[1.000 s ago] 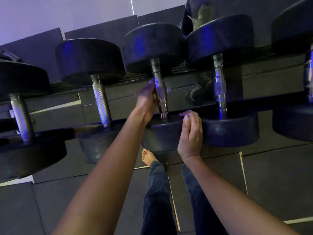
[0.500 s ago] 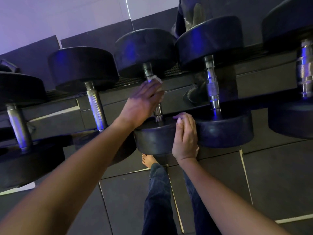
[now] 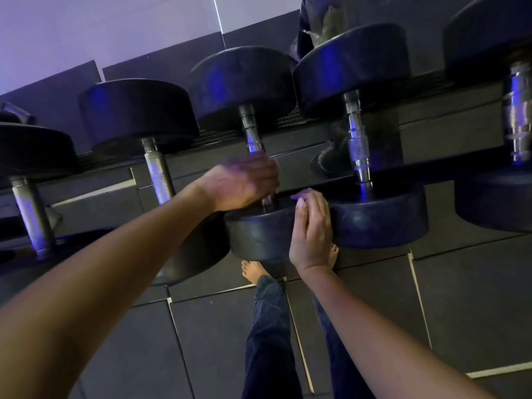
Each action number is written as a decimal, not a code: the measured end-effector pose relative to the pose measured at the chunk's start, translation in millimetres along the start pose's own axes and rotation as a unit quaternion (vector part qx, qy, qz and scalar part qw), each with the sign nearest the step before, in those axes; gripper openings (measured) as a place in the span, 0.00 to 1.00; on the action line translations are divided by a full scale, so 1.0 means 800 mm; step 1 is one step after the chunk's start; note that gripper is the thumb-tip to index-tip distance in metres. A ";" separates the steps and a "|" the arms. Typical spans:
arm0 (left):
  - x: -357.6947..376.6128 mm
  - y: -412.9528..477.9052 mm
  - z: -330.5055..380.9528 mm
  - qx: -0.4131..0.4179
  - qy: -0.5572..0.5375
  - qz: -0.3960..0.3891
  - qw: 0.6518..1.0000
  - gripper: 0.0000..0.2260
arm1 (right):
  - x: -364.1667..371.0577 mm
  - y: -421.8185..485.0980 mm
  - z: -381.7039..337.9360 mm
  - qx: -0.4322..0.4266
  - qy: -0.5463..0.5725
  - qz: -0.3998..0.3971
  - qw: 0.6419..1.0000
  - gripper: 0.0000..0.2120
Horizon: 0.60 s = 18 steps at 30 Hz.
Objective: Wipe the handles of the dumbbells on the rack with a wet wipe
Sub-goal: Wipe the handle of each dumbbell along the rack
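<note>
The left hand (image 3: 244, 184), blurred, is curling closed around the lower part of the chrome knurled handle (image 3: 252, 139) of the middle black round-headed dumbbell (image 3: 260, 234); any wet wipe under its fingers is hidden. The right hand (image 3: 312, 228) is lying open and flat against that dumbbell's near rubber head. Neighbouring black dumbbells (image 3: 371, 70) are sitting on the dark metal rack (image 3: 288, 156) on both sides. A bare foot (image 3: 253, 270) is standing on dark floor tiles (image 3: 475, 298). No writing is readable.
</note>
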<state>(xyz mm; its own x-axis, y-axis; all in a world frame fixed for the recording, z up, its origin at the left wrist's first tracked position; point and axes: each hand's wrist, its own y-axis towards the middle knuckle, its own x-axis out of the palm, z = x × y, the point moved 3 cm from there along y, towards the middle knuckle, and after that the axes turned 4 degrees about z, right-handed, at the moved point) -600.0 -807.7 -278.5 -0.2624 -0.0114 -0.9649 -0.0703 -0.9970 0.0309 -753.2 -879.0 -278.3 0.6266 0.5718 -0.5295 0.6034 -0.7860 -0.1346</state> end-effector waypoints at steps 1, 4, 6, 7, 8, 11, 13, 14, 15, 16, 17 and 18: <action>-0.004 0.005 -0.011 -0.041 0.012 0.012 0.999 0.16 | 0.000 0.000 0.000 0.003 0.001 -0.002 1.000 0.18; -0.008 0.012 -0.029 -0.151 0.041 0.078 0.985 0.14 | 0.000 -0.001 0.000 0.004 0.003 0.002 1.000 0.18; 0.002 0.003 -0.010 -0.138 0.007 0.080 0.987 0.13 | 0.001 -0.001 0.000 0.003 0.002 0.003 1.000 0.18; 0.006 -0.005 0.003 -0.108 -0.023 0.063 0.992 0.14 | 0.001 0.000 0.000 0.003 0.004 0.003 1.000 0.18; 0.006 -0.012 0.011 -0.077 -0.047 0.049 0.995 0.14 | 0.000 0.000 0.000 0.002 0.005 0.004 1.000 0.18; -0.001 -0.012 -0.004 -0.107 -0.048 0.064 0.991 0.14 | 0.000 0.000 0.001 0.002 0.005 0.004 1.000 0.18; -0.012 -0.001 -0.020 -0.196 -0.062 0.118 0.971 0.12 | 0.000 -0.001 0.002 0.003 0.006 0.003 1.000 0.18; -0.015 0.004 -0.022 -0.241 -0.090 0.148 0.955 0.10 | 0.001 -0.001 0.001 0.004 0.005 0.002 1.000 0.18; -0.018 0.007 -0.018 -0.290 -0.120 0.175 0.933 0.08 | 0.001 -0.001 0.001 0.006 0.004 0.000 1.000 0.18; -0.019 0.009 -0.009 -0.346 -0.155 0.188 0.906 0.05 | 0.001 -0.001 0.001 0.007 0.004 -0.001 1.000 0.18; -0.016 0.007 0.003 -0.409 -0.203 0.182 0.871 0.04 | 0.001 -0.001 0.001 0.004 0.004 -0.001 1.000 0.18; -0.012 0.004 0.013 -0.471 -0.258 0.163 0.827 0.02 | 0.001 -0.001 0.001 0.001 0.004 -0.001 1.000 0.18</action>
<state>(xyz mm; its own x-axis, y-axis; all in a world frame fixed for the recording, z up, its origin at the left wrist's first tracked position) -608.0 -810.1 -266.1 -0.5126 -0.4997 -0.6982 0.8033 -0.5663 -0.1845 -753.2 -878.3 -279.2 0.6293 0.5753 -0.5225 0.6035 -0.7854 -0.1379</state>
